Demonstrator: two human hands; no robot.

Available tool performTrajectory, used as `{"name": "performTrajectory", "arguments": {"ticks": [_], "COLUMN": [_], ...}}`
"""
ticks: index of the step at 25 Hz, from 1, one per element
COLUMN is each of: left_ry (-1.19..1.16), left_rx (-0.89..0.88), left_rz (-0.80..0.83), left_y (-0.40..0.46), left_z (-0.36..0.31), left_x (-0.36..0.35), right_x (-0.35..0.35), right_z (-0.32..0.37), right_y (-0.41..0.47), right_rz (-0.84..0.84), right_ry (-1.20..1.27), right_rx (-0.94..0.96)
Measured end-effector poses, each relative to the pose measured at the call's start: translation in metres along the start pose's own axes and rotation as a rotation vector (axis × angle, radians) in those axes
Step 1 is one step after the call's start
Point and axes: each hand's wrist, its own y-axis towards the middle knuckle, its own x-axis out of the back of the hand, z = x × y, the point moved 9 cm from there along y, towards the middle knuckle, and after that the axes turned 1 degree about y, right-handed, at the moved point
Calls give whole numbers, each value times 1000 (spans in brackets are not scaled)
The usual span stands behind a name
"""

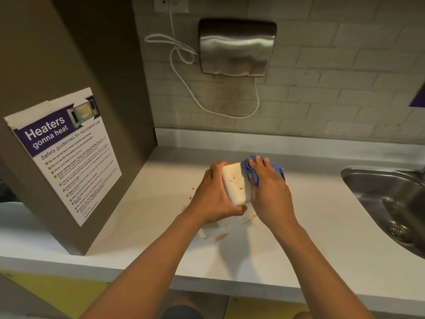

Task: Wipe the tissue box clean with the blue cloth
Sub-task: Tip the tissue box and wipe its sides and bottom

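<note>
Tissue box (234, 184) left of the sink (377, 180), gripped by our left hand (213, 196), our right hand (269, 187) pressing blue cloth (249, 168) on it flat-fingered.

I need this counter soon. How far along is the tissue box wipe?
Midway at best. Done: no face looks finished yet. In hand: the left hand grips the tissue box, held tilted, while the right hand presses the blue cloth against its far end. Left: brown spots on the box's upward face, plus brown smears on the counter below, if those count.
</note>
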Motion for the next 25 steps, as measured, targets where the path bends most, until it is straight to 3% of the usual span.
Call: {"name": "performTrajectory", "arguments": {"ticks": [4, 7, 10, 14, 17, 21, 25], "left_ry": [-30, -16, 0, -83, -73, 4, 33], "left_rx": [-38, -30, -20, -49, -47, 4, 11], "left_rz": [19, -9, -12, -27, -21, -7, -2], "left_y": [-2, -7, -7, -4, -3, -4, -3], "left_z": [-3, -3, -3, -8, -3, 2, 2], "left_x": [1, -1, -4, 3, 2, -3, -3], "right_x": [-11, 10, 12, -10, 9, 18, -1], "right_z": [32, -4, -18, 28, 19, -38, -78], "right_y": [-28, -15, 9, -8, -19, 7, 15], "right_rz": [-28, -60, -58, 49, -54, -126, -58], "right_ry": [22, 180, 98, 128, 255, 304, 713], "right_rx": [267, 112, -26, 134, 135, -128, -411]}}
